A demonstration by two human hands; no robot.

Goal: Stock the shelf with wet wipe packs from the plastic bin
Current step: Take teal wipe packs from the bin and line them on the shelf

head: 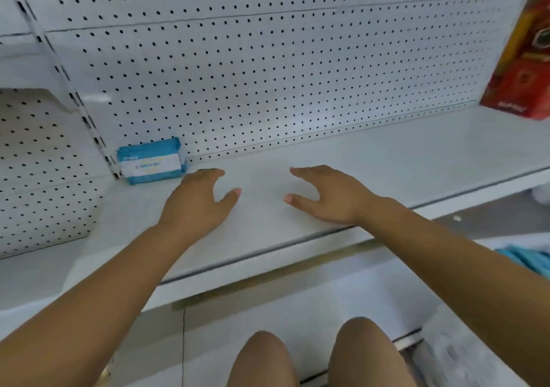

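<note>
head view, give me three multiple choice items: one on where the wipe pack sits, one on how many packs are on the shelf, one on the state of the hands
1. Where on the shelf does the wet wipe pack stand?
A. far left, at the back by the pegboard
B. middle of the front edge
C. far right end

2. How many wet wipe packs are on the shelf?
A. one
B. three
C. five

3. What state are the left hand and the right hand in?
A. both grip a pack
B. both open, holding nothing
C. only the right holds a pack

Answers:
1 A, the pack stands in the back left corner.
2 A, only one blue and white pack shows there.
3 B, the fingers are spread over the shelf with nothing in them.
</note>
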